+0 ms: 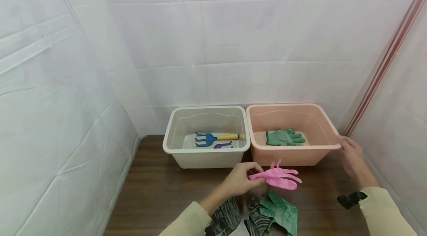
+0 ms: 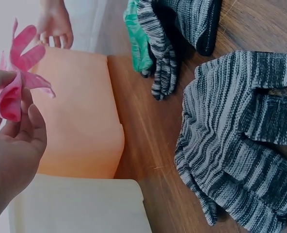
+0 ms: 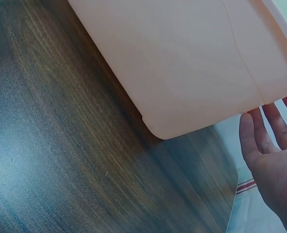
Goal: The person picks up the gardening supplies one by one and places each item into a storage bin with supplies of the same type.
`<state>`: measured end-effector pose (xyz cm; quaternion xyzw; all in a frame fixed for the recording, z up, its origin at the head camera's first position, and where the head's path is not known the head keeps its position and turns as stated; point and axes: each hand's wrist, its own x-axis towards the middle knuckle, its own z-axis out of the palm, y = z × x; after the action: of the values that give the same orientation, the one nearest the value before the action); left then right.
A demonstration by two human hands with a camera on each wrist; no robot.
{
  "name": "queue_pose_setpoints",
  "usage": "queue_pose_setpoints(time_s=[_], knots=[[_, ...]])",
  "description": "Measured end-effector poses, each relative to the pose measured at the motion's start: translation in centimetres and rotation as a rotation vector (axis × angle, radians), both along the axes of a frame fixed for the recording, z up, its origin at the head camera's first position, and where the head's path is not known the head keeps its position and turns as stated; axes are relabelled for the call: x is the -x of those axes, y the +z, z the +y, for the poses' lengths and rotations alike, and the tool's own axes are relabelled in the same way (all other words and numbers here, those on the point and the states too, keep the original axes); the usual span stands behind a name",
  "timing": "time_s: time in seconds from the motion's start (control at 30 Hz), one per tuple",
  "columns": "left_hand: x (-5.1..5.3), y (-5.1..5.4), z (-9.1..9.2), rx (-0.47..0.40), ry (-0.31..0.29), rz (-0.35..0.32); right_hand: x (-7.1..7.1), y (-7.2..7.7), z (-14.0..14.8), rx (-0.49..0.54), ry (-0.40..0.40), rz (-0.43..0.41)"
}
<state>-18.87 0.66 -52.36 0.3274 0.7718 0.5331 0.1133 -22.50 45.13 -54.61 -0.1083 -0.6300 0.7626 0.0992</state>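
My left hand pinches a pink glove by its cuff, just in front of the peach bin. In the left wrist view, that glove's fingers spread away from my fingertips. At the bin's right end, my right hand touches the outer wall just below the rim; the right wrist view shows its fingers fairly straight. Inside the peach bin lies a green glove. Below my left hand, a green glove and black-and-grey striped gloves rest on the table.
The off-white bin stands left of the peach one, nearly touching it. It holds a blue hand fork with a yellow handle and a purple tool. White sheeting hangs behind and on both sides of the wooden table.
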Motion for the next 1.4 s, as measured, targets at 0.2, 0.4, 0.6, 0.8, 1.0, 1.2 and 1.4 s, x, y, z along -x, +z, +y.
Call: queue_pose_setpoints(time_s=[0.2, 0.4, 0.6, 0.8, 1.0, 1.2, 1.4], knots=[[-0.2, 0.3, -0.1, -0.010, 0.000, -0.015, -0.1, 0.0, 0.0, -0.027, -0.023, -0.037], [-0.4, 0.8, 0.1, -0.020, 0.004, -0.018, -0.3, 0.1, -0.2, 0.047, -0.018, 0.045], [-0.3, 0.9, -0.2, -0.014, 0.019, -0.053, -0.1, 0.0, -0.9, 0.026, -0.058, 0.043], [-0.2, 1.0, -0.5, -0.020, 0.040, -0.062, 0.5, 0.0, -1.4, -0.113, -0.136, -0.105], [0.0, 1.4, -0.5, -0.039, 0.040, -0.052, 0.7, 0.3, -1.5, -0.156, -0.138, -0.149], [0.1, 1.5, -0.6, -0.051, 0.040, -0.042, 0.5, 0.6, -1.4, -0.184, -0.116, -0.148], [0.1, 1.5, -0.6, -0.052, 0.041, -0.064, 0.5, 0.6, -1.1, -0.294, -0.149, -0.189]])
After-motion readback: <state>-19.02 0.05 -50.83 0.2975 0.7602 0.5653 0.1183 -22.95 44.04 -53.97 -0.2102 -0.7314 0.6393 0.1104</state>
